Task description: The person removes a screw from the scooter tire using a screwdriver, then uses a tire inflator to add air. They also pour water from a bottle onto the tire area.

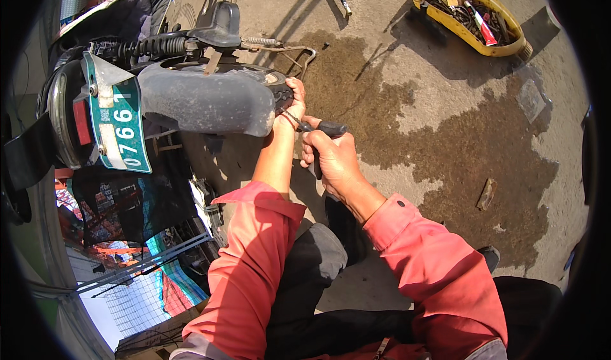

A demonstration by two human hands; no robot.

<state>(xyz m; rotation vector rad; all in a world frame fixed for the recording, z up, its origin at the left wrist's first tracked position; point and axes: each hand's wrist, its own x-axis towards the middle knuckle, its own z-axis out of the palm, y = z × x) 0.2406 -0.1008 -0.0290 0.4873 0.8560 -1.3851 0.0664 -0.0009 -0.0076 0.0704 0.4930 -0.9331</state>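
Note:
The rear wheel of a motorbike or scooter stands at the upper left, its black tyre (280, 94) showing past the end of a dusty grey mudguard (207, 99). My left hand (294, 99) is closed against the tread, its fingers partly hidden behind the tyre. Just beside that wrist, my right hand (334, 159) grips a black-handled tool (332, 128). A thin, dark, twisted shaft (291, 116) runs from the tool toward the tyre. The tool's exact kind is hard to make out, and the point where the shaft meets the tyre is partly covered by my left hand.
A green licence plate (116, 115) and red reflector (82, 122) hang left of the mudguard. The yellow container (503, 49) at the upper right holds loose metal parts and a red-and-white tube (485, 30). A wet patch (471, 162) spreads over the concrete; a small flat scrap (487, 194) lies there.

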